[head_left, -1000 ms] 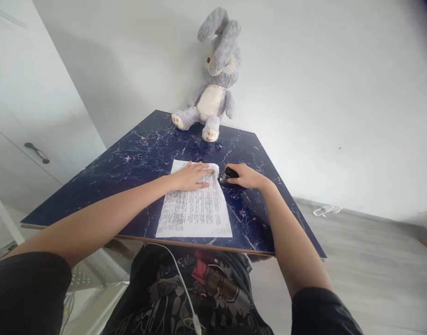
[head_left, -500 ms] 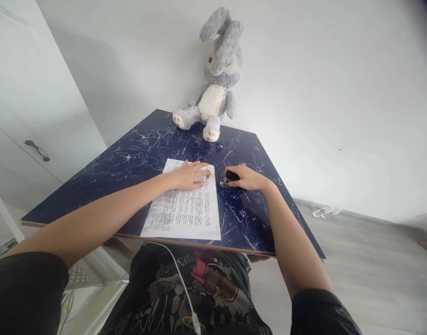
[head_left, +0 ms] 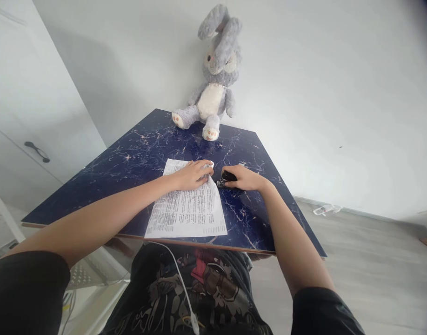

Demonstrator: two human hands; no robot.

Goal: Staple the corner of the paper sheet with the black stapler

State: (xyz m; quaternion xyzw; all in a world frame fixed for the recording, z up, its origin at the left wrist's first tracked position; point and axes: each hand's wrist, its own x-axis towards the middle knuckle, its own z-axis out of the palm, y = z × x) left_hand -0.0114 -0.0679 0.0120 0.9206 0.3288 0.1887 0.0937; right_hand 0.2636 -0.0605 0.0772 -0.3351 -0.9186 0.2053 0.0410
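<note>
- The printed paper [head_left: 187, 211] lay on the table [head_left: 130, 156], under the left hand [head_left: 194, 176].
- Right of it, the stapler [head_left: 230, 176] sat in the right hand [head_left: 247, 177].
- Behind both sat a plush rabbit [head_left: 211, 100].

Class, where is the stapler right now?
In the head view, the black stapler is in the right hand on the blue table, just right of the printed paper.

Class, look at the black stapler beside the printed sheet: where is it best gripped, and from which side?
Probably around the black body of the stapler, coming from the right, as the right hand does. Its metal-trimmed end points left toward the sheet, so this grip should leave that end free.
</note>
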